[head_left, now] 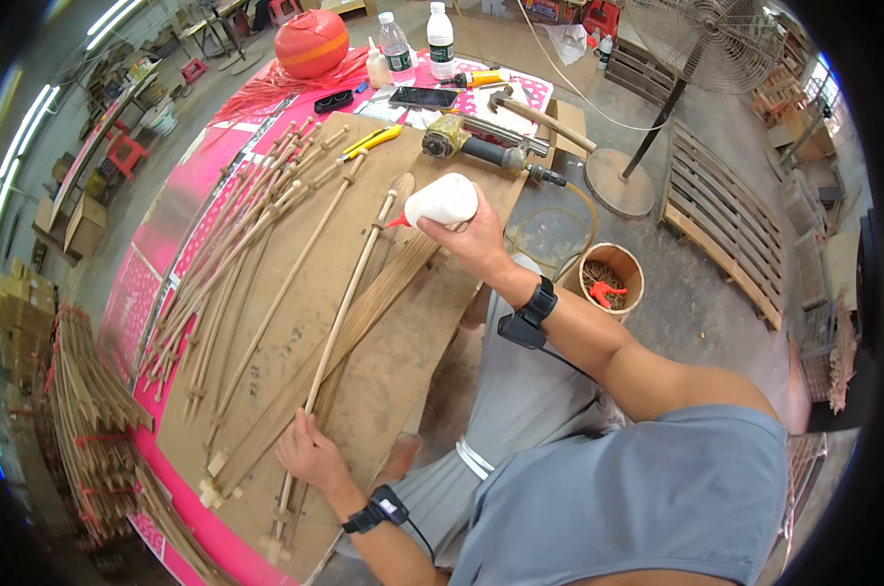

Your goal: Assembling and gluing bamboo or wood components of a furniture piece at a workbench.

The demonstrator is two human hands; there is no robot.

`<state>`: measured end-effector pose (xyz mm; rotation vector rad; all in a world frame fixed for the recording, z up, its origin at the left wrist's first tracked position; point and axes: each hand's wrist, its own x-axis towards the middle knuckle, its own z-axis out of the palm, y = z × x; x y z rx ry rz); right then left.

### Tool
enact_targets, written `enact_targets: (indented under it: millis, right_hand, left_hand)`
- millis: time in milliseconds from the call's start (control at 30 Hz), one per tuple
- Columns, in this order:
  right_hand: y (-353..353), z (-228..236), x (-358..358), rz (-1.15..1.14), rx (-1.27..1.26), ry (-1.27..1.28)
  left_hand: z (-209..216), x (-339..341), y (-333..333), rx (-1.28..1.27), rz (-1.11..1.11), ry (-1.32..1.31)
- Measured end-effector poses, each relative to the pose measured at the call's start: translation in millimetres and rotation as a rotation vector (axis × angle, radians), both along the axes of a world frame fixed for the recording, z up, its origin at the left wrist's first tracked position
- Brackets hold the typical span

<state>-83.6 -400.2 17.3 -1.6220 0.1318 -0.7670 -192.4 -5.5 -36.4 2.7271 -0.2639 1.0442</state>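
My right hand (471, 239) grips a white glue bottle (442, 201) tipped sideways, its red nozzle touching a joint near the top of a long thin bamboo stick (349, 303). My left hand (310, 452) presses the lower end of that stick against the wooden board (403, 361). Under the stick lies a bundle of dark bamboo strips (364, 317) running diagonally. A black band sits on each wrist.
Several more notched bamboo sticks (237, 254) fan out on the board's left. A nail gun (481, 146), hammer (530, 109), yellow pliers (369, 142), phone (422, 97), water bottles (440, 39) and an orange lantern (311, 43) lie beyond. A bucket (612, 278), fan stand and pallets are on the right.
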Motion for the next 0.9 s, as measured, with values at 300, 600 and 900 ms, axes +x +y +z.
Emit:
enact_targets:
  millis: [300, 600, 900]
  right_hand:
    - [2, -3, 6, -0.044, -0.202, -0.030]
    - [1, -12, 11, -0.050, -0.183, -0.107]
    - [5, -26, 12, -0.032, -0.240, -0.125]
  left_hand:
    - [0, -3, 6, 0.034, 0.032, 0.000]
    - [4, -6, 5, 0.075, 0.058, 0.027]
    - [8, -8, 2, 0.077, 0.059, 0.026]
